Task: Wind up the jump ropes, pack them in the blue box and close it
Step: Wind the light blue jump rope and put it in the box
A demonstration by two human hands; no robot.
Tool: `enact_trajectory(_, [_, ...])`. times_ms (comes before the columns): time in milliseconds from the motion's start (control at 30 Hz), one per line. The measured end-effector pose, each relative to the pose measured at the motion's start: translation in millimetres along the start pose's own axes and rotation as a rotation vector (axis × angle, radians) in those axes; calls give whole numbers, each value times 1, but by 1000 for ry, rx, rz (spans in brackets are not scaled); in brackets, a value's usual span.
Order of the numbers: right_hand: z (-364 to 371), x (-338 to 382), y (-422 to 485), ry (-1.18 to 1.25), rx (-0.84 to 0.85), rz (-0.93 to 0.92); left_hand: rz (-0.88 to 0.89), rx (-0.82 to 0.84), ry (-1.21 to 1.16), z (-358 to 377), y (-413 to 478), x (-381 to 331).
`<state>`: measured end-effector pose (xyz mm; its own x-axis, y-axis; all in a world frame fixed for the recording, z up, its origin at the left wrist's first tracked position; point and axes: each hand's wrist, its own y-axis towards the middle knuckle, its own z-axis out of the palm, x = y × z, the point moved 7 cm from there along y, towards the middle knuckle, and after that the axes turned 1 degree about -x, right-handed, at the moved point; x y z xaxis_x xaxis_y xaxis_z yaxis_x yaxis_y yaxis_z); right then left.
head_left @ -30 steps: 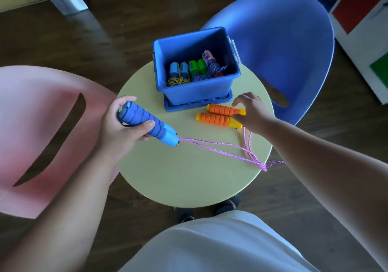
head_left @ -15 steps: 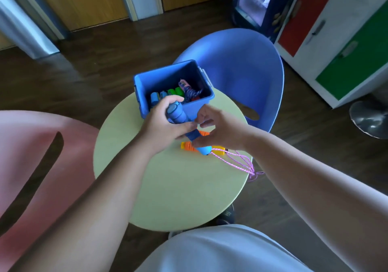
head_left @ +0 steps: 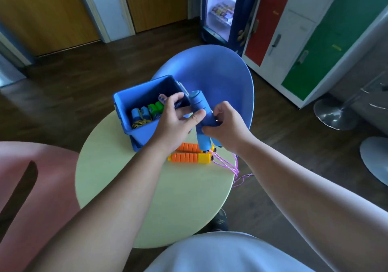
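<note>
Head cam: blue handles (head_left: pixel 201 112) are being gripped by the right hand (head_left: pixel 225 125), just beside the open box (head_left: pixel 134 97) on the table (head_left: pixel 157 198). They're being touched by the thumb of the left hand (head_left: pixel 174 124), fingers spread wide. Orange handles (head_left: pixel 189 157) are lying by the box, pink rope (head_left: pixel 226 164) trailing off the edge.

Soft, dim daylight, slightly blurred, with wide-angle bending at edges.
</note>
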<state>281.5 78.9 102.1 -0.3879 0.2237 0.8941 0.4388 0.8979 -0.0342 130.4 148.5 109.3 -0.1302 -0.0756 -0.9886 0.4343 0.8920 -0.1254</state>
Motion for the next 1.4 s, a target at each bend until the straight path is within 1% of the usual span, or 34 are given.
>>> enact_trajectory(67, [-13, -9, -3, 182, -75, 90, -21, 26, -23, 9, -1, 6])
enact_trajectory(100, [-18, -12, -6, 316, -111, 134, -36, 47, -13, 15, -3, 10])
enact_trajectory(167, [-27, -19, -11, 576, -170, 210, -81, 108, -33, 31, -10, 19])
enact_trajectory(233, [-34, -25, -17, 757, -205, 251, -126, 181, -96, 50, -17, 26])
enact_trajectory(300, [-41, -27, -22, 871, -214, 272, -123, 228, -131, 67, -22, 25])
enact_trajectory(433, [-59, -30, -34, 1044, -309, 293, 2, 289, -131, 96, -25, 2])
enact_trajectory(500, [-69, -28, -39, 1049, -341, 293, 47, 291, -86, 108, -26, -7])
enact_trajectory(567, [-81, -27, -44, 1009, -371, 284, 45, 324, -85, 120, -25, -8])
enact_trajectory(733, [-111, -37, -59, 842, -389, 336, -31, 437, -132, 135, -29, -8])
enact_trajectory(833, [-140, -49, -71, 805, -476, 378, -69, 533, -70, 134, -26, -8])
enact_trajectory(900, [-163, -57, -82, 707, -533, 413, -114, 595, -31, 132, -24, -8])
enact_trajectory(933, [-171, -60, -87, 662, -508, 427, -128, 612, -21, 132, -23, -10])
enact_trajectory(967, [-174, -59, -91, 647, -436, 432, -134, 618, -19, 132, -20, -12])
enact_trajectory(1033, [-174, -54, -98, 690, -257, 428, -121, 620, -31, 135, -15, -19])
enact_trajectory(1067, [-175, -52, -101, 734, -213, 421, -108, 622, -37, 138, -12, -24])
enact_trajectory(1133, [-180, -49, -105, 837, -211, 399, -79, 630, -36, 145, -9, -37])
enact_trajectory(1233, [-190, -46, -107, 902, -233, 393, -12, 645, -14, 157, -6, -62])
enact_trajectory(1400, [-198, -36, -113, 1039, -183, 414, 97, 657, 34, 171, -3, -97])
